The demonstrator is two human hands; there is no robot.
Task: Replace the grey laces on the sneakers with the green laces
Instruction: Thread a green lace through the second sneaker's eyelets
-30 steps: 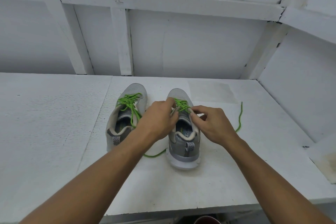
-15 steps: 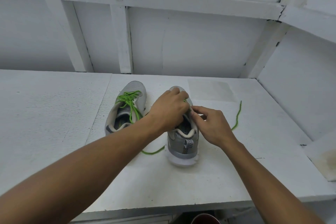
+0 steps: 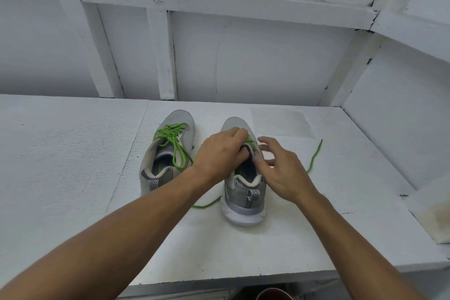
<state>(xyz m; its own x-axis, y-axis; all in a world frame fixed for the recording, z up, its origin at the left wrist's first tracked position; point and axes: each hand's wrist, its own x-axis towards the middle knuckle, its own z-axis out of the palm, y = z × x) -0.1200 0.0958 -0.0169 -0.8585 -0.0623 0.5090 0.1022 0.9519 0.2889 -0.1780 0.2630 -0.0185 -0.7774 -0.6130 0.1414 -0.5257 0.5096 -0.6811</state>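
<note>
The left hand (image 3: 219,156) grips the right sneaker (image 3: 243,198) at its tongue, fingers curled — the right hand (image 3: 283,172) hovers just beside it, fingers spread.

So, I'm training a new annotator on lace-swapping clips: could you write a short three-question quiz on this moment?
1. True or false: the left sneaker is already laced in green.
2. Which hand grips the right sneaker? A: left hand. B: right hand.
3. Fill in: the lace trailing over the table is coloured ____.
Key: 1 true; 2 A; 3 green.
</note>
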